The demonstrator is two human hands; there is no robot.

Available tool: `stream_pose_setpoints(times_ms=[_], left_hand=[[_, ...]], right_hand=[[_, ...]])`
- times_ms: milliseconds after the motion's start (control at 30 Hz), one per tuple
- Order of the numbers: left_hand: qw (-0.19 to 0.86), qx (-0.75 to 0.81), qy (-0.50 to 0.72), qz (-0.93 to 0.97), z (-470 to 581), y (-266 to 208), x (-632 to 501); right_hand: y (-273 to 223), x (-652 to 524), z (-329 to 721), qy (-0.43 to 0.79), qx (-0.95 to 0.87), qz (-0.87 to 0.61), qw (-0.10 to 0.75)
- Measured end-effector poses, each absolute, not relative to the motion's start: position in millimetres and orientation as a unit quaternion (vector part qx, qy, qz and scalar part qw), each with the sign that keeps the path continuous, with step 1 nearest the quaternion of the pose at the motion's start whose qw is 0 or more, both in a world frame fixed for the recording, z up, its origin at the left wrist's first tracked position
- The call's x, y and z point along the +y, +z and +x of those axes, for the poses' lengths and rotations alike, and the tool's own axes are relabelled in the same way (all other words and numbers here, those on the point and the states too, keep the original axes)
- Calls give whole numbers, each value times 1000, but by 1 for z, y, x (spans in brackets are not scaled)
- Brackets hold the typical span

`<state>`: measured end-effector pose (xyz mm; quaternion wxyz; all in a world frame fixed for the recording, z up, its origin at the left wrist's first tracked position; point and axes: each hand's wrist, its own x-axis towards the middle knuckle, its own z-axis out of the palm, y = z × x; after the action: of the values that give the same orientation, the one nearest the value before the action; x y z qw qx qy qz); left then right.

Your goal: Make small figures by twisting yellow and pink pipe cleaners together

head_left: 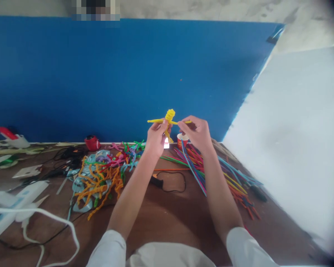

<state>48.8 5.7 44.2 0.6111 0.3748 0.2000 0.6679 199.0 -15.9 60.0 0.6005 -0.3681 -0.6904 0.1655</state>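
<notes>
Raised above the table's far side, a yellow pipe cleaner figure (170, 114) has a coiled upper part, two thin arms sticking out sideways and a twisted piece hanging below. My left hand (156, 136) pinches its middle between thumb and fingers. On the other side, my right hand (196, 130) is closed on the figure's right arm, and the tip of that arm shows past the fingers. Behind the hands stands a red and white paper cup (183, 140), partly covered by my right hand.
Twisted orange pipe cleaners (96, 185) and other coloured pieces lie in a heap at left. Straight coloured pipe cleaners (195, 170) spread under my right forearm. A black-handled tool (156, 181) lies between. White cables (72, 230) and a power strip (19, 204) occupy the left. A blue panel (128, 74) stands behind.
</notes>
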Motion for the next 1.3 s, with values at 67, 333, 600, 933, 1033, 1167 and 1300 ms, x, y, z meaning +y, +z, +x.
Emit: stream_pose_setpoints(times_ms=[67, 333, 600, 933, 1033, 1167, 1300], left_hand=[[605, 207, 677, 365, 50, 46, 3], [635, 231, 644, 359, 40, 57, -1], [699, 218, 582, 353, 34, 59, 2], [726, 216, 598, 264, 41, 64, -4], [725, 206, 606, 254, 43, 64, -7], [718, 202, 619, 244, 46, 63, -10], [701, 195, 637, 255, 48, 60, -8]], right_hand=[[60, -17, 195, 235, -665, -353, 614], [63, -22, 196, 344, -680, -288, 580], [60, -21, 196, 238, -688, -288, 622], [48, -8, 181, -170, -692, -253, 654], [44, -3, 180, -187, -691, -270, 644], [41, 0, 180, -173, -724, -275, 608], [41, 2, 182, -181, -747, -300, 566]])
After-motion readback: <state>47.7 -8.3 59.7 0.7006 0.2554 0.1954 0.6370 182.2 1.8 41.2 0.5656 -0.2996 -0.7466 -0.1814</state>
